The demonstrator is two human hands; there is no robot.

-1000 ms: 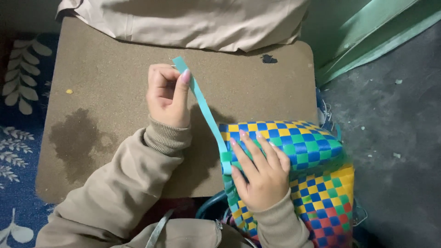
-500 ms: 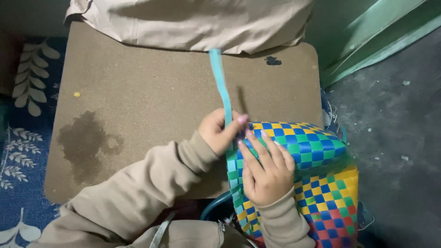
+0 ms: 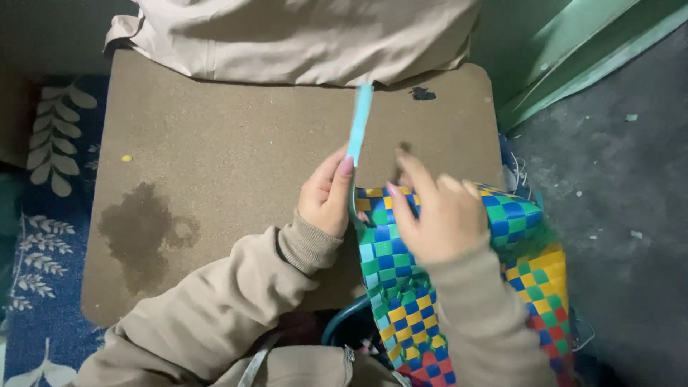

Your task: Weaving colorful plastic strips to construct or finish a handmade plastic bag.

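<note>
A woven piece (image 3: pixel 530 272) of blue, green, yellow and red checks lies at the right edge of a low brown table (image 3: pixel 229 165). A light blue strip (image 3: pixel 360 118) rises from its upper left corner, pointing away from me. My left hand (image 3: pixel 328 193) pinches this strip near its base, thumb and fingers closed on it. My right hand (image 3: pixel 441 211) rests on top of the woven piece just right of the strip, fingers spread and pressing down.
A beige cloth (image 3: pixel 301 36) lies over the table's far edge. A dark wet stain (image 3: pixel 147 229) marks the table's left part. A blue leaf-patterned rug (image 3: pixel 43 215) lies left; green boards (image 3: pixel 588 50) lean at upper right over grey floor (image 3: pixel 631 215).
My left hand swung the blue strip from leaning left to pointing straight away, sliding down to its base. My right hand shifted up toward the woven piece's upper left corner.
</note>
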